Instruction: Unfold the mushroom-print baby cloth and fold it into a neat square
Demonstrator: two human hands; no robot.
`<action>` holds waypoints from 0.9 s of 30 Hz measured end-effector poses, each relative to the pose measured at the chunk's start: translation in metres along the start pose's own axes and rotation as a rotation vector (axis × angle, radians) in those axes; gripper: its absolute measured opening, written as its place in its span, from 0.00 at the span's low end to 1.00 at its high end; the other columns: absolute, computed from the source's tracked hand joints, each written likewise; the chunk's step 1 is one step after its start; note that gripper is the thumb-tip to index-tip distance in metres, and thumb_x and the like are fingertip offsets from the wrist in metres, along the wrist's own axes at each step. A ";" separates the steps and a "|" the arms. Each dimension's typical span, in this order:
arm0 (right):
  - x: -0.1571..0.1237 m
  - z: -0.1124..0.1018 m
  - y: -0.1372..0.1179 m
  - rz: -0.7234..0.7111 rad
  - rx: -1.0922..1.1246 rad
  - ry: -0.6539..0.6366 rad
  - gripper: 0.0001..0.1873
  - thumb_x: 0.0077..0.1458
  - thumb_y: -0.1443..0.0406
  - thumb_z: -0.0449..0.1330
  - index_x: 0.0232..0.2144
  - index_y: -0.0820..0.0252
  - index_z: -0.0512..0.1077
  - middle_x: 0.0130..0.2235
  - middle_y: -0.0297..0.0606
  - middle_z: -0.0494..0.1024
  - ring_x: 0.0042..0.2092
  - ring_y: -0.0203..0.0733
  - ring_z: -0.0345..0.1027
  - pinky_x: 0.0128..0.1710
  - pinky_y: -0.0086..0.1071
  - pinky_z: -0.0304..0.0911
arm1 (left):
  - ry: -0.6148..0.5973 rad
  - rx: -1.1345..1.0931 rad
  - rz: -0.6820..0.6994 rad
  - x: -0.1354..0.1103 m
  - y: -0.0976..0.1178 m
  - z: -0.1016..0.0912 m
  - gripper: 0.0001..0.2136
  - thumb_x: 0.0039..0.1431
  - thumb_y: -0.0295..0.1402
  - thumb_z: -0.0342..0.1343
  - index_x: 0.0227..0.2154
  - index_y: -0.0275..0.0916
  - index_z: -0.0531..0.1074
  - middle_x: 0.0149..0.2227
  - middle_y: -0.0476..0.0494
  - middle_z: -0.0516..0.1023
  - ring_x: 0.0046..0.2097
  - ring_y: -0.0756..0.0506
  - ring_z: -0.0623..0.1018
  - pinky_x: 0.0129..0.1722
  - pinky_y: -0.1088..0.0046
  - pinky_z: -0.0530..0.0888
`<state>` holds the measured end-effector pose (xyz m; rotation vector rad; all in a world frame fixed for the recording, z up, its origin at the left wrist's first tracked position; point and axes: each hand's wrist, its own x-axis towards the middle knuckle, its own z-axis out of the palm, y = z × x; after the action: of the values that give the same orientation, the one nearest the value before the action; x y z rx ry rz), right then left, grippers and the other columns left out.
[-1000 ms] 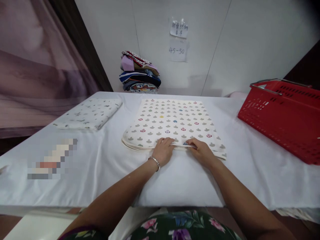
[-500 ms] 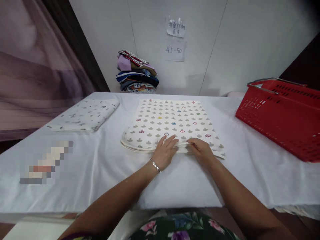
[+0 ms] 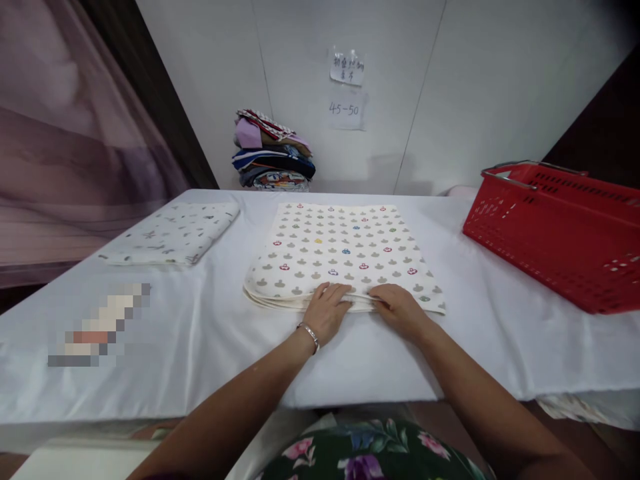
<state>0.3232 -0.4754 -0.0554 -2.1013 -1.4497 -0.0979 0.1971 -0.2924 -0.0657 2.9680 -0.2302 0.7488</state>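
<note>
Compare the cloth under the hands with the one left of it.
The centre cloth bears rows of grey and coloured motifs; the left cloth has sparse scattered marks. The centre cloth looks wider than the left cloth. The left hand and right hand touch the centre cloth; the left cloth lies untouched. Both are pale, folded, flat on the table.

Bare arms, silver bracelet [image 3: 309, 332] on left wrist, dark floral garment [image 3: 370, 453]

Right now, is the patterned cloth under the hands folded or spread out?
Folded. The patterned cloth lies as a rectangle, and several stacked layers show along its near edge, where the left hand and right hand rest.
</note>
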 end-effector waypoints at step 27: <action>0.105 0.013 0.036 0.231 -0.268 -0.269 0.07 0.55 0.66 0.54 0.30 0.60 0.71 0.37 0.39 0.71 0.37 0.38 0.65 0.33 0.28 0.53 | 0.011 0.031 0.014 -0.008 0.000 0.012 0.06 0.59 0.27 0.51 0.30 0.39 0.72 0.45 0.47 0.71 0.44 0.46 0.66 0.50 0.62 0.58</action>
<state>0.3944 -0.3900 -0.0420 -2.5683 -1.3914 0.0886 0.1958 -0.2925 -0.0805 2.9940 -0.2408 0.7772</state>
